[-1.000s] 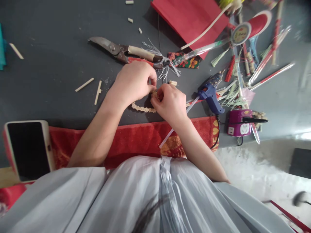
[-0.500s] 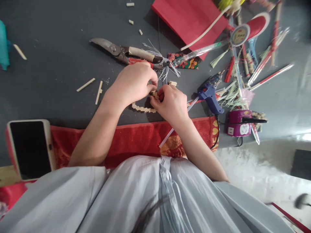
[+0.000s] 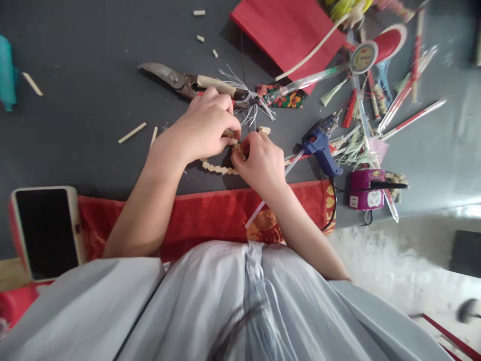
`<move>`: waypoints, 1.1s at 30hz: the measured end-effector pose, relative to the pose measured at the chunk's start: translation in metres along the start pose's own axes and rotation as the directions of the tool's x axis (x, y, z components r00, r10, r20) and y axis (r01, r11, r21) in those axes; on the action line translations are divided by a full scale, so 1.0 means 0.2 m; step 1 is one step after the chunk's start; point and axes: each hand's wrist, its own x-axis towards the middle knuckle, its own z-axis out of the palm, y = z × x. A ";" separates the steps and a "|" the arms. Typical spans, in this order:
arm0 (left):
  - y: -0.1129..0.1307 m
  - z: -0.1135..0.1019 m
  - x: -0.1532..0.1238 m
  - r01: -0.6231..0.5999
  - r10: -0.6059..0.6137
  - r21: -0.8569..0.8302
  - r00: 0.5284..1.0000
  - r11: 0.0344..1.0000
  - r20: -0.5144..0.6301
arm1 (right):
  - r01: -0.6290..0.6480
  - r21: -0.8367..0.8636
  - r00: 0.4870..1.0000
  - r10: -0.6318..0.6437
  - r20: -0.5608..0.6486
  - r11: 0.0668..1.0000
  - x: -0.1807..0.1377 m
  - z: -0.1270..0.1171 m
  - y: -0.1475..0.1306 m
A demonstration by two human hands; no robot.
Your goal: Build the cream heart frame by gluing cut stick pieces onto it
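My left hand (image 3: 205, 125) and my right hand (image 3: 259, 163) meet over the dark grey table (image 3: 82, 115). Both pinch one end of a cream beaded trim strip (image 3: 218, 168), which curves out to the left below my left hand. The fingers of both hands are curled closed on it. Just beyond my left hand lie pruning shears (image 3: 188, 82) with a bundle of pale threads (image 3: 244, 103) beside their handles.
A blue glue gun (image 3: 321, 148) lies right of my hands, a purple device (image 3: 366, 189) beyond it. Red paper (image 3: 289, 30), tassels and sticks (image 3: 376, 95) crowd the far right. A phone (image 3: 45, 230) sits at left, a red cloth (image 3: 203, 215) along the near edge. Cut stick pieces (image 3: 131, 133) are scattered about.
Both hands stay on the trim; my left fingers shifted a little up and left along it. The view drifted slightly.
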 end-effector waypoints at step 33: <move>0.11 -0.26 -0.13 0.127 -0.129 -0.028 0.984 0.992 -0.125 | 0.093 0.050 0.991 -0.087 -0.102 0.994 -0.02 -0.13 0.15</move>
